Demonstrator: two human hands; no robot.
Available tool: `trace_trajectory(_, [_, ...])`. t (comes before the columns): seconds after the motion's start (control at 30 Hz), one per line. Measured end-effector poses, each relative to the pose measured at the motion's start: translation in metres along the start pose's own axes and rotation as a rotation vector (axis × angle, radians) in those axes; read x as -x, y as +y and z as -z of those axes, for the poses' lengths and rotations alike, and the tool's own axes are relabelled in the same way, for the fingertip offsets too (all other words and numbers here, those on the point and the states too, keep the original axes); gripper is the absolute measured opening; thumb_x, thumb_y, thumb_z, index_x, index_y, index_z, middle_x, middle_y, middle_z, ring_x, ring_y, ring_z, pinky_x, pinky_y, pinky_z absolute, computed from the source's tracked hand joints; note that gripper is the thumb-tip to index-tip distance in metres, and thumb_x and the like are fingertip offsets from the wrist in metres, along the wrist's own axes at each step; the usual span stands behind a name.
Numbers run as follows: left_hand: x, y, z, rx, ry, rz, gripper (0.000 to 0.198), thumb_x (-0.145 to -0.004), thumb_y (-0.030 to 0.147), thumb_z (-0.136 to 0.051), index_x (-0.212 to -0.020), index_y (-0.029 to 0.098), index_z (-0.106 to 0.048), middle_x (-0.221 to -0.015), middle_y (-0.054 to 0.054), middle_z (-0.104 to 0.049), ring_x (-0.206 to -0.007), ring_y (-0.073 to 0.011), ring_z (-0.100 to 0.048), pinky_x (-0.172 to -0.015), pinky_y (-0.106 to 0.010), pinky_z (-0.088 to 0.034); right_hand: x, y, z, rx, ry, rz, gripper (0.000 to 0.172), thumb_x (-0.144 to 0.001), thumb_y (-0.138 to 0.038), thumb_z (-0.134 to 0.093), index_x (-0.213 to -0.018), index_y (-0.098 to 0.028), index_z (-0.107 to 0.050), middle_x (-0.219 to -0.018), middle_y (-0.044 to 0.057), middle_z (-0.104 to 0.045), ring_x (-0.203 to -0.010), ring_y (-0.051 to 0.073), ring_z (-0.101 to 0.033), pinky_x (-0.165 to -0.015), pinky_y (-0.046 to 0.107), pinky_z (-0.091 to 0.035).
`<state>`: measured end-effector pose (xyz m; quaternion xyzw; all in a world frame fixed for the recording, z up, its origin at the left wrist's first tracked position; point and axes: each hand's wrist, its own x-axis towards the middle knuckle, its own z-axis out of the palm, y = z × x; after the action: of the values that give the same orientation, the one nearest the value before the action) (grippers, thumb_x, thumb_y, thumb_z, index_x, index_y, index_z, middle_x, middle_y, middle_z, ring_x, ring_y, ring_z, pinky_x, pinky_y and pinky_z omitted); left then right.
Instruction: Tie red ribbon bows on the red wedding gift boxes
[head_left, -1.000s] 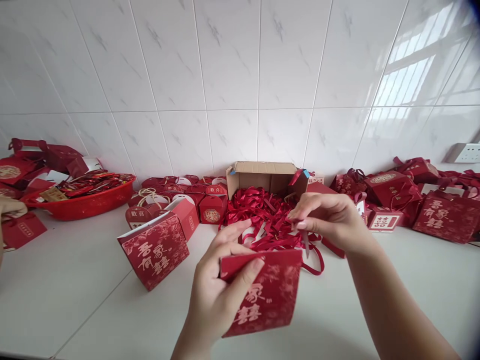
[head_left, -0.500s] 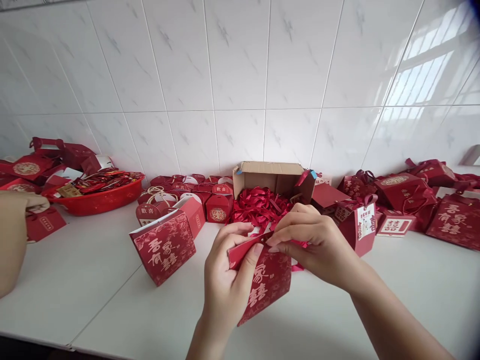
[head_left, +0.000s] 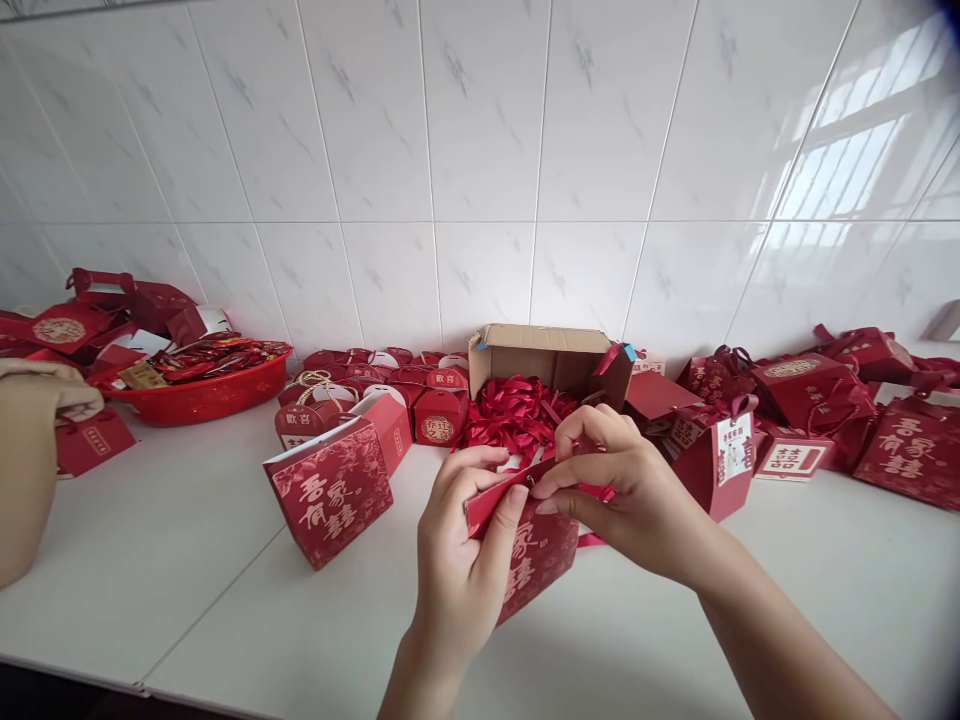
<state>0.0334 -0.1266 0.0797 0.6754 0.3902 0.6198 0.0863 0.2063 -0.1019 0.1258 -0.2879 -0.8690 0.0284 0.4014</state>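
A red paper gift box (head_left: 544, 560) with pale Chinese characters hangs tilted above the table. My left hand (head_left: 465, 550) grips its folded top edge, the thumb on the near face and the fingers behind. At that same edge, beside a small hole, the thumb and index finger of my right hand (head_left: 615, 480) are pinched together; what they hold is too small to make out. Red ribbon (head_left: 592, 540) shows just beyond the box and under my right hand. Behind lies a heap of red ribbons (head_left: 517, 405) in a cardboard box (head_left: 551, 350).
Another red gift box (head_left: 330, 495) stands to the left. Smaller red boxes (head_left: 441, 415) line the wall. A red basin (head_left: 202, 400) holds red packets. Finished-looking boxes (head_left: 799, 390) with ribbons are piled right. At the left edge is a person's beige sleeve (head_left: 30, 470).
The gift box has risen slightly and tilted, so less of its lower face shows. Both hands stay at its top edge, the right fingers shifting a little. The view has moved slightly.
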Motion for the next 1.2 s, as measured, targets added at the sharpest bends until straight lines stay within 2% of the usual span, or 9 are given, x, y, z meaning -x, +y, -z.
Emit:
trace_trajectory(0.4, [-0.001,-0.002,0.000,-0.013,0.013,-0.087,0.008,-0.086,0.011,-0.056,-0.087,0.019,-0.058,-0.103,-0.003,-0.058,-0.103,-0.0150,-0.056,-0.091,-0.026,-0.045,-0.001,0.005,-0.001,-0.273,0.023,-0.116,0.007,-0.081,-0.026,-0.068,-0.085,-0.027,-0.073,-0.086,0.003,-0.051,-0.081,0.016,-0.052,-0.077,0.036,-0.046])
trace_trajectory(0.77, [0.002,-0.001,0.000,-0.018,0.015,-0.174,0.013,-0.084,0.008,-0.056,-0.091,0.019,-0.057,-0.102,-0.004,-0.058,-0.101,-0.0147,-0.057,-0.091,-0.027,-0.046,0.000,0.003,0.001,-0.299,0.037,-0.075,0.002,-0.079,-0.024,-0.070,-0.081,-0.025,-0.071,-0.091,0.004,-0.049,-0.087,0.017,-0.053,-0.078,0.034,-0.048])
trace_trajectory(0.87, [0.003,0.000,0.003,-0.031,0.010,-0.217,0.012,-0.084,0.008,-0.056,-0.089,0.019,-0.058,-0.101,-0.004,-0.057,-0.099,-0.0143,-0.058,-0.090,-0.026,-0.046,-0.001,0.002,0.000,-0.365,0.077,-0.099,0.015,-0.076,-0.023,-0.073,-0.087,-0.022,-0.063,-0.102,0.005,-0.052,-0.096,0.020,-0.054,-0.077,0.032,-0.049])
trace_trajectory(0.9, [0.004,0.001,0.003,-0.027,0.014,-0.234,0.012,-0.085,0.009,-0.055,-0.089,0.019,-0.058,-0.101,-0.004,-0.057,-0.098,-0.0141,-0.058,-0.089,-0.026,-0.046,-0.001,0.001,-0.001,-0.424,0.062,-0.131,0.021,-0.075,-0.024,-0.073,-0.090,-0.022,-0.059,-0.102,0.006,-0.055,-0.093,0.019,-0.056,-0.073,0.030,-0.050])
trace_trajectory(0.97, [0.004,0.000,0.002,-0.001,0.025,-0.255,0.006,-0.085,0.014,-0.058,-0.088,0.020,-0.057,-0.100,-0.004,-0.056,-0.096,-0.0147,-0.058,-0.088,-0.027,-0.047,-0.001,0.000,-0.003,-0.566,-0.032,-0.217,0.024,-0.077,-0.027,-0.071,-0.091,-0.020,-0.052,-0.087,0.003,-0.060,-0.071,0.014,-0.058,-0.057,0.025,-0.048])
trace_trajectory(1.0, [0.004,-0.001,0.001,0.012,0.034,-0.246,0.009,-0.083,0.020,-0.062,-0.089,0.020,-0.055,-0.102,-0.004,-0.055,-0.097,-0.0160,-0.058,-0.087,-0.028,-0.048,-0.001,0.000,-0.005,-0.618,-0.077,-0.257,0.022,-0.079,-0.029,-0.069,-0.088,-0.020,-0.051,-0.078,0.001,-0.060,-0.060,0.012,-0.055,-0.051,0.023,-0.045])
trace_trajectory(1.07, [0.004,-0.004,-0.004,0.004,0.066,-0.194,0.037,-0.071,0.031,-0.075,-0.097,0.020,-0.051,-0.107,-0.007,-0.052,-0.102,-0.0206,-0.056,-0.088,-0.032,-0.048,-0.001,0.000,-0.008,-0.644,-0.069,-0.316,0.023,-0.080,-0.033,-0.067,-0.078,-0.018,-0.050,-0.066,-0.002,-0.056,-0.052,0.009,-0.050,-0.046,0.021,-0.040])
trace_trajectory(1.13, [0.005,-0.007,-0.012,-0.056,0.116,-0.114,0.069,-0.058,0.036,-0.084,-0.111,0.020,-0.044,-0.116,-0.011,-0.048,-0.111,-0.0263,-0.052,-0.093,-0.039,-0.047,-0.003,0.000,-0.012,-0.593,0.059,-0.349,0.027,-0.079,-0.033,-0.068,-0.069,-0.017,-0.049,-0.064,-0.002,-0.054,-0.055,0.010,-0.049,-0.049,0.021,-0.040])
trace_trajectory(1.2, [0.005,-0.009,-0.020,-0.100,0.153,-0.017,0.086,-0.056,0.035,-0.085,-0.124,0.021,-0.034,-0.123,-0.014,-0.046,-0.116,-0.0295,-0.049,-0.096,-0.045,-0.045,-0.005,0.001,-0.015,-0.539,0.168,-0.369,0.029,-0.078,-0.032,-0.069,-0.065,-0.017,-0.047,-0.063,-0.002,-0.052,-0.057,0.009,-0.047,-0.050,0.021,-0.038])
